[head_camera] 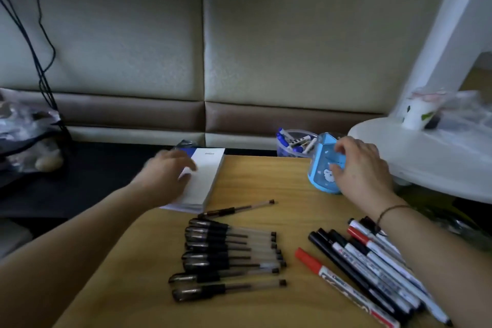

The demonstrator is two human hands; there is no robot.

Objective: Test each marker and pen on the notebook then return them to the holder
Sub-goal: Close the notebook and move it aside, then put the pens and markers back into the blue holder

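Note:
A white notebook (206,178) with a blue corner lies closed at the far left of the wooden table (255,184). My left hand (165,176) rests on its left side, blurred, fingers fairly straight. My right hand (359,168) grips the blue pen holder (323,168) at the far right of the table. Several black gel pens (229,255) lie in a row in the middle, one more black pen (237,209) apart above them. Several black and red markers (372,266) lie to the right, under my right forearm.
A clear cup (294,145) with blue-and-white pens stands behind the holder. A white round stand (426,152) with a paper cup (418,112) is at right. A padded wall panel runs behind; plastic bags (26,136) and black cables (40,61) are at left.

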